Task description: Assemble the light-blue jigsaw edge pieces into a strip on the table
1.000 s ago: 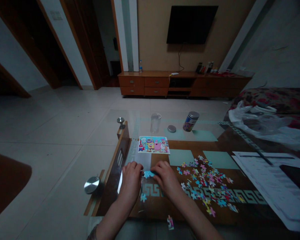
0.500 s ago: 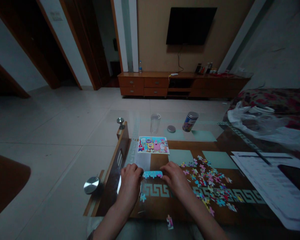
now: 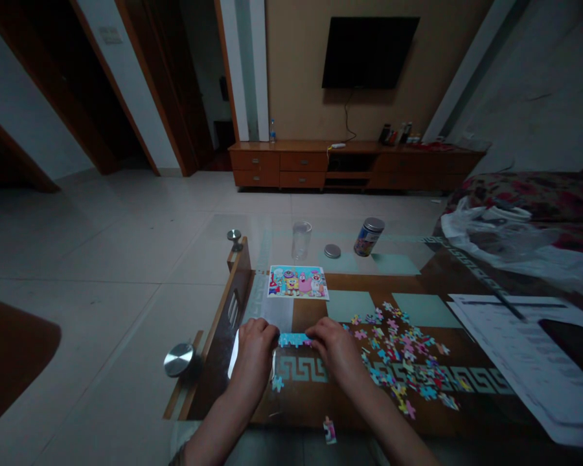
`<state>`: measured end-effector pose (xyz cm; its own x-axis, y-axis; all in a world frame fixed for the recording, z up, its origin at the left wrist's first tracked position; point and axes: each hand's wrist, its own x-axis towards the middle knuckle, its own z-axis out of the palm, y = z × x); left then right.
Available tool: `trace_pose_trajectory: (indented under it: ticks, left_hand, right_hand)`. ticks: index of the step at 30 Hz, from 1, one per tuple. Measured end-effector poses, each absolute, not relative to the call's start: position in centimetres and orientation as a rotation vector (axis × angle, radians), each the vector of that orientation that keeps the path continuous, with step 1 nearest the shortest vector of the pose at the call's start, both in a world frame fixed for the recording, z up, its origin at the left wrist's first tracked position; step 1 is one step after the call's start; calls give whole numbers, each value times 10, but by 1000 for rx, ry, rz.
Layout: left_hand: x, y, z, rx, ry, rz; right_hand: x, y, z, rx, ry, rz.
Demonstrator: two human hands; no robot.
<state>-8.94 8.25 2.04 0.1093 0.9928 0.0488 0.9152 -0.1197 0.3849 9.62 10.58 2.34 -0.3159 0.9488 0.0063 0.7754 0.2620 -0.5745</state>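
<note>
A short strip of joined jigsaw pieces (image 3: 293, 340), mostly light blue with some pink at its right end, lies on the glass table between my hands. The fingers of my left hand (image 3: 256, 342) are closed at its left end. At the right end, my right hand (image 3: 331, 342) pinches the strip, and its fingertips cover the edge. Beyond the strip is a cartoon picture card (image 3: 298, 282). One loose blue piece (image 3: 278, 384) rests near my left wrist, and a pinkish piece (image 3: 329, 430) lies close to the table's near edge. Many loose jigsaw pieces (image 3: 408, 349) are scattered right of my right hand.
Toward the far side stand a clear glass (image 3: 301, 241), a round metal lid (image 3: 332, 251) and a printed tin (image 3: 368, 237). Papers (image 3: 529, 362) with a pen (image 3: 510, 304) and a dark phone-like object (image 3: 576, 349) lie at right. A plastic bag (image 3: 495, 239) is behind them.
My right hand has shifted a little to the left along the strip, covering more of its right end. My left hand stays almost in the same place.
</note>
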Motion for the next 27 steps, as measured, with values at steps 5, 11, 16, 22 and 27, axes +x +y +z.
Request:
trace_pose_trajectory:
  ticks: [5,11,16,22,27]
  left_hand:
    - [-87,79,21,2125,1900,443]
    - [-106,80,29,2075,1930,489]
    - [-139,85,35,1964,2058,457]
    - [-149,80,35,1901,2065,336]
    - [-147,78,38,1903,2005,285]
  right_hand:
    - [96,102,26,-1593,-2172,675]
    - [104,101,31,-1531,-2017,822]
    - [113,102,32,-1590,-1947,889]
    - [108,98,32,-1577,-2073,769]
    - [98,98,26,-1541,-2142,704]
